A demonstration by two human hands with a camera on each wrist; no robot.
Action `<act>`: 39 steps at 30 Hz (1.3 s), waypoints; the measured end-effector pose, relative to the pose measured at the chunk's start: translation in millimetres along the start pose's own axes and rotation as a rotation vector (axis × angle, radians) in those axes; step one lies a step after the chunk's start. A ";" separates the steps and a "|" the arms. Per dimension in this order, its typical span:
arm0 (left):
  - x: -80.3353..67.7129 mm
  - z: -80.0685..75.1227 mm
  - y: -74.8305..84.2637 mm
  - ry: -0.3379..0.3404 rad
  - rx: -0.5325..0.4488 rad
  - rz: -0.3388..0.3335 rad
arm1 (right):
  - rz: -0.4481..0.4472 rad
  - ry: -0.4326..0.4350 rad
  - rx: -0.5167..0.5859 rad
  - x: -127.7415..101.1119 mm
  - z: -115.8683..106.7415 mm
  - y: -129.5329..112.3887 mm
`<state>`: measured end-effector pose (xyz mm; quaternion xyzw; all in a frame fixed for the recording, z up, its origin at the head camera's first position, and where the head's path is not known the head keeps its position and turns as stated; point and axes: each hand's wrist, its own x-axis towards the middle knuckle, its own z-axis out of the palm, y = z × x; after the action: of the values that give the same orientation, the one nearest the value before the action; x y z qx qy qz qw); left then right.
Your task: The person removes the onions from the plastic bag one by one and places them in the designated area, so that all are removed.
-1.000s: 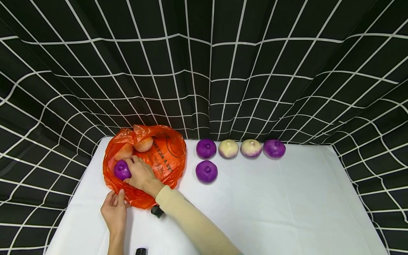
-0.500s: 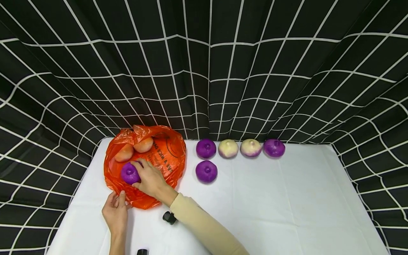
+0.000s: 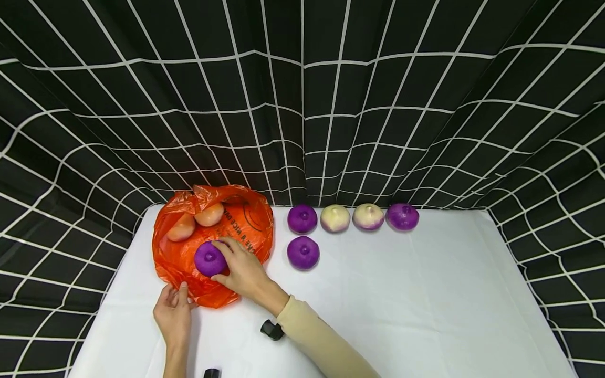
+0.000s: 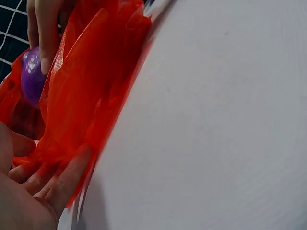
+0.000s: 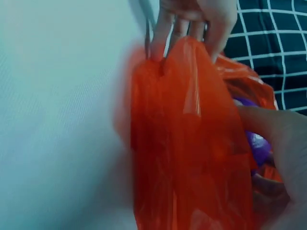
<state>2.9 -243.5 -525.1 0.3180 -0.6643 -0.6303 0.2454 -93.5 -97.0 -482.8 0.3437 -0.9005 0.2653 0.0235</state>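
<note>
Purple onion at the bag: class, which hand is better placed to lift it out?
Right. The right hand already grips the purple onion; the left hand only holds the orange bag at its edge.

Orange bag [image 3: 246,226]; purple onion [image 3: 210,259]; white table [image 3: 425,294]; black-white grid backdrop [image 3: 302,105].

Right hand [image 3: 243,268]: reaches across into the orange bag [image 3: 246,223], fingers curled round a purple ball [image 3: 210,258], thumb on its near side. Forearm in a beige sleeve [image 3: 321,344], running from the lower middle of the head view toward the bag.

Left hand [image 3: 173,315]: at the bag's near edge, palm toward the bag, fingertips [image 4: 79,160] and thumb pinching the plastic rim. Wrist bare, entering from below the bag.
</note>
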 end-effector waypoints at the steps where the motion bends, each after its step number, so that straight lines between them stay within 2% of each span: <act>1: -0.3 0.3 -0.1 0.001 -0.011 0.005 | 0.003 0.002 0.031 -1.8 -1.3 1.8; 8: -3.1 2.1 0.2 -0.014 -0.023 0.023 | 0.008 0.048 0.202 -16.3 -17.8 6.7; 13: -0.2 1.3 3.0 -0.004 -0.035 0.028 | -0.031 0.074 0.225 -28.0 -29.4 6.1; 19: 1.1 0.0 2.3 -0.001 -0.037 0.015 | -0.028 0.093 0.258 -40.9 -41.5 16.7; 24: -0.1 -0.9 -1.3 0.005 0.024 0.006 | 0.023 0.144 0.306 -49.2 -56.3 32.3; 32: -1.2 1.7 0.6 0.058 0.002 0.019 | 0.124 0.248 0.359 -66.8 -75.7 62.4; 36: -3.2 2.0 2.8 0.062 0.022 0.006 | 0.190 0.297 0.386 -76.1 -87.1 76.1; 39: -4.8 2.9 3.9 0.060 -0.011 0.004 | 0.240 0.336 0.413 -82.3 -99.5 88.8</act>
<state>3.6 -238.1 -521.1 0.3340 -0.6540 -0.6235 0.2682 -100.8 57.4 -456.9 0.1836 -0.8451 0.4972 0.0701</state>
